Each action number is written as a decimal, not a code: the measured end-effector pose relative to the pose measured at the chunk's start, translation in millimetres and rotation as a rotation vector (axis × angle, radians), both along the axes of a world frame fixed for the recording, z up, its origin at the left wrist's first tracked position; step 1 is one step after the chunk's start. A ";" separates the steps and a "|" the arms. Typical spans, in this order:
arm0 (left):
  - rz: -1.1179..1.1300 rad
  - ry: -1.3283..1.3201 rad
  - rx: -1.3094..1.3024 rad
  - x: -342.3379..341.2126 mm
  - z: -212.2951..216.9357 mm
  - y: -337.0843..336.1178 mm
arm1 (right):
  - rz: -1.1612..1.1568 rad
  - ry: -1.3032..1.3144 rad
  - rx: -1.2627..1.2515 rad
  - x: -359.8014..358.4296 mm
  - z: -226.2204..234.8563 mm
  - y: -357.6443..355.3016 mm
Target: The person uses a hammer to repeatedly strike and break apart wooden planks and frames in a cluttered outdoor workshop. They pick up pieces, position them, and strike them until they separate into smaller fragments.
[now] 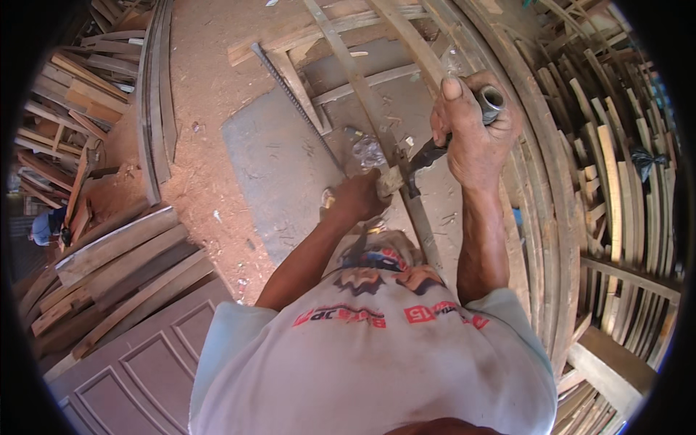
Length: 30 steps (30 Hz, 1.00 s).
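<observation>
The right hand (475, 134) is clenched around the metal pipe handle of a hammer (464, 130), raised in front of the chest, with the dark head (415, 170) pointing down toward the left hand (357, 197). The left hand is closed on a small pale block of wood (389, 181), pinching it just beside the hammer head; whether the two touch I cannot tell. Both sit over a long curved wooden strip (362, 87) that runs away across the floor.

Around them the ground is packed red sawdust, with a grey flat sheet (275, 174) lying on it. A ribbed steel bar (293, 101) slants across that sheet toward the left hand. A crumpled bit of clear plastic (368, 152) lies just above the left hand.

To the right, many bent wooden slats (573, 145) sweep in arcs close beside the right arm, and more short pieces stand stacked beyond them. To the left lie heaped planks (123, 268), and at the lower left a panelled brown door (138, 370) lies flat. Further curved strips (156, 101) rest on the sawdust at upper left.

No container shows clearly.
</observation>
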<state>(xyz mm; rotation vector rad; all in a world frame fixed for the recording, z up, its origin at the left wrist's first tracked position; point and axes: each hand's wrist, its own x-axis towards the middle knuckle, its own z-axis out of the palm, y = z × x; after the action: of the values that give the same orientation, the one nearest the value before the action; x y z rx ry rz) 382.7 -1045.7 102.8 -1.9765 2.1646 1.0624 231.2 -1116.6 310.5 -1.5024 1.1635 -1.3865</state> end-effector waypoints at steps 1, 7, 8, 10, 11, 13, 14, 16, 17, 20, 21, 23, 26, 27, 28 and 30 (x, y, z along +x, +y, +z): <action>-0.009 0.025 0.008 -3.7 2.0 -3.8 | -0.003 0.013 -0.031 -5.4 -0.5 0.1; 0.005 0.099 0.027 -1.1 19.5 -24.1 | 0.014 -0.049 -0.156 -11.3 -10.0 16.9; -0.016 0.070 0.002 -6.7 15.4 -19.8 | 0.052 -0.162 -0.235 -14.6 -12.3 18.0; -0.029 0.106 -0.032 -4.6 -1.0 -5.4 | 0.063 -0.120 -0.187 -18.2 -3.4 21.9; -0.005 0.101 -0.023 -2.6 -9.6 -4.9 | 0.057 -0.017 -0.128 -14.6 4.7 14.2; 0.011 0.086 0.004 -6.4 -5.0 0.7 | 0.018 0.060 -0.068 -18.3 0.1 20.6; 0.021 0.095 -0.004 -5.8 -2.4 -0.9 | -0.005 0.034 -0.067 -22.4 -5.9 31.9; 0.059 0.114 -0.055 -2.1 5.3 -17.2 | -0.032 -0.016 -0.099 -29.3 -14.1 48.2; 0.052 0.116 -0.082 -1.0 4.3 -17.9 | -0.027 -0.047 -0.137 -28.8 -17.1 46.1; 0.060 0.161 -0.124 -4.6 -5.1 -0.3 | 0.006 -0.116 -0.128 -22.9 -18.1 54.3; 0.043 0.141 -0.089 -7.0 -3.3 -1.1 | 0.056 -0.131 -0.111 -21.4 -12.5 51.8; -0.002 0.078 -0.035 -5.8 -1.3 -12.4 | 0.059 -0.019 -0.170 -9.9 2.7 29.7; 0.041 0.108 0.018 -1.7 2.3 -10.1 | -0.058 0.250 -0.270 10.3 15.8 5.6; 0.063 0.122 0.047 -0.2 4.3 -12.3 | -0.052 0.250 -0.311 14.2 13.4 1.5; 0.042 0.104 0.028 -1.9 4.7 -9.0 | -0.045 0.251 -0.353 15.0 11.1 -0.4; 0.020 0.077 -0.030 -5.7 6.2 -6.4 | -0.037 -0.051 -0.310 -13.1 -6.3 26.6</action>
<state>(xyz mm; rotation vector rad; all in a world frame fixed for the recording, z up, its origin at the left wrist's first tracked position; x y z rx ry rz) 377.1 -1052.1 109.1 -2.0059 2.2160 1.1340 218.1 -1090.0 304.2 -1.6523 0.9815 -1.6798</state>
